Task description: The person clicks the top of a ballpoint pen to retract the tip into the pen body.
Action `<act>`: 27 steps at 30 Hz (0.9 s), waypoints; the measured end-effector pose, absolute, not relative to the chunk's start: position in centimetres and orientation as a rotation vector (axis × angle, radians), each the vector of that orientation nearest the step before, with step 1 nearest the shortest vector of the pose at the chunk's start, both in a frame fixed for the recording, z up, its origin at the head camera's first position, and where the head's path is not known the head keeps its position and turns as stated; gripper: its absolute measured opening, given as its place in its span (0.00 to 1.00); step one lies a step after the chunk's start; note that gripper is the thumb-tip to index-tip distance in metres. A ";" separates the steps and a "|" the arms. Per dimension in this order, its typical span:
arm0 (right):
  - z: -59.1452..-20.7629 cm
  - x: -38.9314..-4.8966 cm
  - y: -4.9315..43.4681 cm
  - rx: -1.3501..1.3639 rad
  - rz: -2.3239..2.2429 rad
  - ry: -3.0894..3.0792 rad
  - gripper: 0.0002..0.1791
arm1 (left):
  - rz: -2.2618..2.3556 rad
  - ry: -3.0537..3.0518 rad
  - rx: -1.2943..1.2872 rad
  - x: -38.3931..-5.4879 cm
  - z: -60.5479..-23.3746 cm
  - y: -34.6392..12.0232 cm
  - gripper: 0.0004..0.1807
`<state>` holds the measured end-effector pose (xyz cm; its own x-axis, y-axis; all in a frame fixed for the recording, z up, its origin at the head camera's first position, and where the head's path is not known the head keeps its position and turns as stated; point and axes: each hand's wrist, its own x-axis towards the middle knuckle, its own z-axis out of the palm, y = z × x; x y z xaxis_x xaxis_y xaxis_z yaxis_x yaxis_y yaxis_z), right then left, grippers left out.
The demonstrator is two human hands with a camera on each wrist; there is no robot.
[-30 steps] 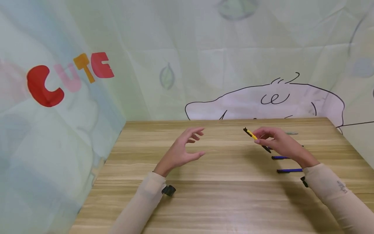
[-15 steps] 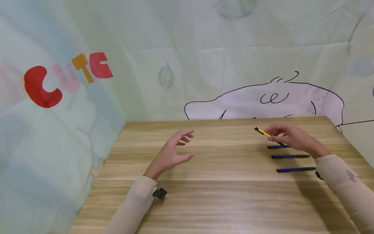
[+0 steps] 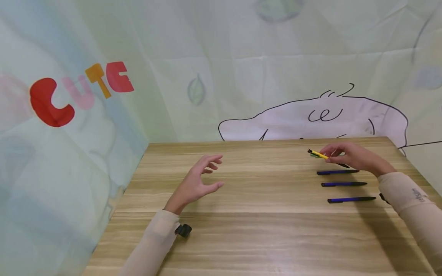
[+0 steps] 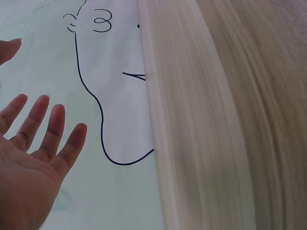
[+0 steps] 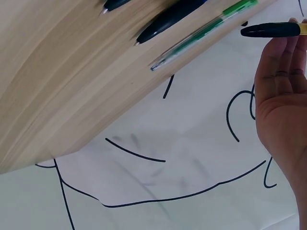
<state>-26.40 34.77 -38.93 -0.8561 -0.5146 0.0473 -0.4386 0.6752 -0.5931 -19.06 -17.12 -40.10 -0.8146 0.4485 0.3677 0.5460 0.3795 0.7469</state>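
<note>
A yellow pen with black ends (image 3: 319, 154) is pinched between the thumb and fingers of my right hand (image 3: 353, 156), above the back right of the table. Below it, partly hidden by the hand, lies a clear pen with a green part (image 5: 201, 37). Three blue pens with dark tips lie in a rough column toward the front: the far one (image 3: 336, 172), the middle one (image 3: 342, 184) and the near one (image 3: 350, 199). On the left, my left hand (image 3: 193, 182) hovers over the table, fingers loosely bent, thumb apart, holding nothing.
The wood-grain table (image 3: 241, 230) meets a printed cloth backdrop (image 3: 207, 69) at its back edge. A cloth with coloured letters (image 3: 55, 103) hangs along the left side.
My right hand has moved right and slightly back with the yellow pen, and more of the blue pens shows. My left hand has drifted to the left, still holding nothing.
</note>
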 end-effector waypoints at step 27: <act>-41.3 -28.7 37.2 -0.663 -0.633 2.717 0.09 | -1.417 -2.542 -0.842 -18.2 -39.8 -18.3 0.43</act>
